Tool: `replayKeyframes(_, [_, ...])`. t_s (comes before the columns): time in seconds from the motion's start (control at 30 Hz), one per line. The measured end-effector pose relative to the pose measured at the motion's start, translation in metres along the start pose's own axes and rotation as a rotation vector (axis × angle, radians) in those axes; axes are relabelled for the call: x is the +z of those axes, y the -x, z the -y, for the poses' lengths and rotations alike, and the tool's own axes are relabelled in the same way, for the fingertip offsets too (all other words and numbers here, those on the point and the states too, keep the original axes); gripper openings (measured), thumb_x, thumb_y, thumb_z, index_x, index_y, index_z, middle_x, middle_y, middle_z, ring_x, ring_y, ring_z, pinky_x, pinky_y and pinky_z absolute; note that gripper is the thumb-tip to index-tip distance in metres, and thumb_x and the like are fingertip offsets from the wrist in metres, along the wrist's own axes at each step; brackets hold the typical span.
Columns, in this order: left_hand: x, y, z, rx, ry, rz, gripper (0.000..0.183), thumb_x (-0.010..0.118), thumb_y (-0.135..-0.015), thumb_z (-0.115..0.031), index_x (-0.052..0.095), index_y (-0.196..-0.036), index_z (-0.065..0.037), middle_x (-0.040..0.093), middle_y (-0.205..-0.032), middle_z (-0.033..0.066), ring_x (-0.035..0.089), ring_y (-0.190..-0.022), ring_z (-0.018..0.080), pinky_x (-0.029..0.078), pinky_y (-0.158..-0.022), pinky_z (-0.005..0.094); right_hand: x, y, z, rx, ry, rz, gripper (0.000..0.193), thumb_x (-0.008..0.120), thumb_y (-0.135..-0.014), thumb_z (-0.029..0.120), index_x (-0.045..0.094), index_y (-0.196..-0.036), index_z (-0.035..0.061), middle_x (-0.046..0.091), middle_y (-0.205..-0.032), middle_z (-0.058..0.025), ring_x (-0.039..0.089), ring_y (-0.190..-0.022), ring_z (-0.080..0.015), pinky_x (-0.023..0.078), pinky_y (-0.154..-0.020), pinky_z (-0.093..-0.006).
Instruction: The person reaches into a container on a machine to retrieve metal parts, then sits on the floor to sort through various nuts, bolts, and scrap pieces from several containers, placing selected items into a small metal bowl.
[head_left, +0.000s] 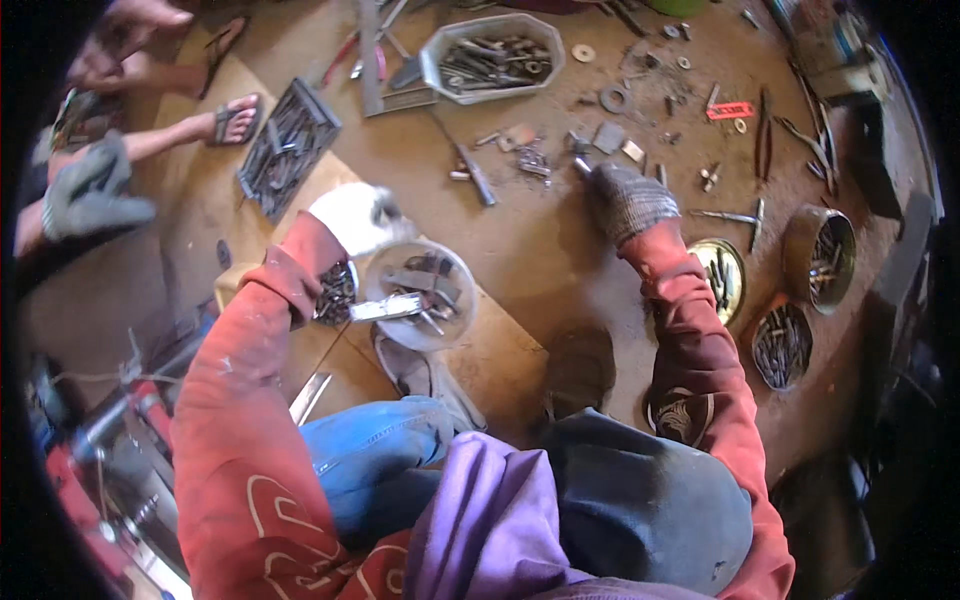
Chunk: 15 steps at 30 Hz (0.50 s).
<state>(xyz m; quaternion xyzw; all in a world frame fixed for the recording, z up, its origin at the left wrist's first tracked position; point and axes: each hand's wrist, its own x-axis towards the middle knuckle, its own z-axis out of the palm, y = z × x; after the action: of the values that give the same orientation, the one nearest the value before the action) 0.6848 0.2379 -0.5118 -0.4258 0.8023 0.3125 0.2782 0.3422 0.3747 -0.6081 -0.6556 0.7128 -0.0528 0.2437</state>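
Observation:
My left hand [358,217], in a pale glove washed out by light, hovers at the rim of a round clear bowl [460,285] of metal parts. Its fingers look curled; what they hold, if anything, is hidden. Beside the bowl, partly behind my left wrist, sits a container of small hardware [335,300]. My right hand [628,203], in a grey knit glove, is low over the floor with fingers closed on a small shiny metal piece [583,164]. Close to those fingertips lie a square metal plate [608,137] and a small pale block [633,151].
A tub of bolts [428,62] stands ahead, a dark tray of metal pieces [302,120] to its left. Tins of bits [785,350] and pliers [822,150] lie right. A screwdriver [478,180] is between my hands. Another person's gloved hand [95,195] is at left.

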Motion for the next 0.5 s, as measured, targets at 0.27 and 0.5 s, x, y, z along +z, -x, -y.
replayKeyframes(0.27, [0.066,0.04,0.023,-0.108,-0.098,0.011,0.044,0.055,-0.093,-0.045,0.074,-0.101,-0.006,0.072,-0.095,0.0217,0.067,-0.091,0.042,0.052,-0.084,0.048,0.002,0.052,0.025,-0.043,-0.085,0.062,0.023,0.063,-0.092,0.031,0.065,-0.093,0.0076,0.067,-0.086,-0.0214,0.065,-0.086,-0.0433,0.05,-0.072,-0.0515])
replayKeyframes(0.5, [0.068,0.014,-0.049,-0.061,0.015,0.024,0.046,0.056,-0.093,-0.045,0.073,-0.105,-0.004,0.072,-0.097,0.0216,0.069,-0.09,0.0387,0.053,-0.085,0.0459,-0.005,0.099,0.007,0.08,-0.199,0.046,0.024,0.069,-0.087,0.031,0.065,-0.091,0.0078,0.067,-0.084,-0.0193,0.065,-0.081,-0.0417,0.051,-0.071,-0.0504])
